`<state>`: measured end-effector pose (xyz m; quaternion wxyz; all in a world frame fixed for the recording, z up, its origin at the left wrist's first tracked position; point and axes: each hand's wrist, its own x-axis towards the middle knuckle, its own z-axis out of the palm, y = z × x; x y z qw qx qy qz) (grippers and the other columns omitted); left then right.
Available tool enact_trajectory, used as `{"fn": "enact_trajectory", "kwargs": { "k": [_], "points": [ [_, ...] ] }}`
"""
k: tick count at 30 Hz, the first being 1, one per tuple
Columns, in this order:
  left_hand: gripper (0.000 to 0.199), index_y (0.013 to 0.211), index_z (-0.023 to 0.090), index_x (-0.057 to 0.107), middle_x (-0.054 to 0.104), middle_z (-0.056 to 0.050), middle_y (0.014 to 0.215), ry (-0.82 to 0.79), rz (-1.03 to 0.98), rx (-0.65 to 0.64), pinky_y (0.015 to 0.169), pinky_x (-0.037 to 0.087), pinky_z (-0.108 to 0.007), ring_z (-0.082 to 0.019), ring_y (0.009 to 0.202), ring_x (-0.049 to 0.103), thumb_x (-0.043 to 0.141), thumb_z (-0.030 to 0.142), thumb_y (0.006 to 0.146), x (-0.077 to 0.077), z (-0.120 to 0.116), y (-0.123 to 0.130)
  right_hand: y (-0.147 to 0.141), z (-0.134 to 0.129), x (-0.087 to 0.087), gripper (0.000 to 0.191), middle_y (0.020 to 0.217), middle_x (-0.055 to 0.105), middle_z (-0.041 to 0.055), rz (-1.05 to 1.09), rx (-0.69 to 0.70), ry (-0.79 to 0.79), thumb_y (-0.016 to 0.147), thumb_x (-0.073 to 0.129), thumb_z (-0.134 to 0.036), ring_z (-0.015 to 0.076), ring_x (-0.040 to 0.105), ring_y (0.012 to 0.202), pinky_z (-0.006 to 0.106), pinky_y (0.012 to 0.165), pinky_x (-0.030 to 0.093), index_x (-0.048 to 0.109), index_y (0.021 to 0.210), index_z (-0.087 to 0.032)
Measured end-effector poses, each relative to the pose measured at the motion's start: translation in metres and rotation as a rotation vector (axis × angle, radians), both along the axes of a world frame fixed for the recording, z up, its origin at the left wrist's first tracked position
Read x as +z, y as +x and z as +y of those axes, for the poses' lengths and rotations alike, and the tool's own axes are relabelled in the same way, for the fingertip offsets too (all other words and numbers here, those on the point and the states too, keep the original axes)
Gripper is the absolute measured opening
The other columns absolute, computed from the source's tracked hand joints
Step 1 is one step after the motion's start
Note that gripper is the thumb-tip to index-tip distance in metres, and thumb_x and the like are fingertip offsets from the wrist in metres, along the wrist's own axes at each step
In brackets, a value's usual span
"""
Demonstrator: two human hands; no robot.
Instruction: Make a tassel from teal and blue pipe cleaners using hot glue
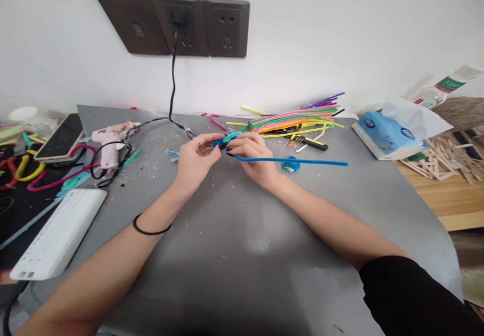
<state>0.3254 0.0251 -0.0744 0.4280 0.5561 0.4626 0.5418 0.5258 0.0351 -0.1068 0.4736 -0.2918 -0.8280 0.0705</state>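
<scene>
Both hands meet over the grey mat (227,235), pinching a small piece of coiled blue pipe cleaner (217,143). My left hand (194,162) closes on its left side, thumb and fingers pressed together. My right hand (254,157) holds its right side with closed fingers. A long blue pipe cleaner end (302,161) runs from the piece across my right hand and sticks out to the right. Some teal strands (231,136) show above the fingertips. Just beyond that long end, a separate blue coil (291,164) lies on the mat.
Behind the hands lie bundled coloured pipe cleaners (295,119) and a black-yellow cutter (309,142). At left are a pink glue gun (110,147) with its cord, a white power strip (60,232) and a phone (60,136). A tissue pack (387,131) and wooden sticks (425,167) sit at right.
</scene>
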Motion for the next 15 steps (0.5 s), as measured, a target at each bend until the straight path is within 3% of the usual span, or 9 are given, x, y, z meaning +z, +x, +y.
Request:
{"fn": "enact_trajectory", "kwargs": {
  "k": [8, 15],
  "points": [
    [0.035, 0.104, 0.017, 0.083, 0.086, -0.012, 0.111, 0.003, 0.062, 0.012, 0.091, 0.068, -0.039, -0.026, 0.099, 0.08, 0.082, 0.033, 0.074, 0.002, -0.0008, -0.0004, -0.0004, 0.0023, -0.0006, 0.027, 0.113, 0.08, 0.0087, -0.013, 0.025, 0.083, 0.116, 0.049, -0.032, 0.0243, 0.072, 0.114, 0.047, 0.104, 0.056, 0.075, 0.109, -0.027],
    [0.036, 0.104, 0.017, 0.082, 0.086, -0.012, 0.11, 0.02, 0.043, 0.05, 0.09, 0.068, -0.037, -0.025, 0.099, 0.08, 0.079, 0.034, 0.072, -0.0021, 0.0018, -0.0002, -0.0002, -0.0017, 0.0003, 0.026, 0.111, 0.083, 0.0087, -0.069, 0.032, 0.047, 0.116, 0.053, -0.031, 0.0248, 0.071, 0.118, 0.046, 0.106, 0.054, 0.078, 0.11, -0.027]
  ]
}}
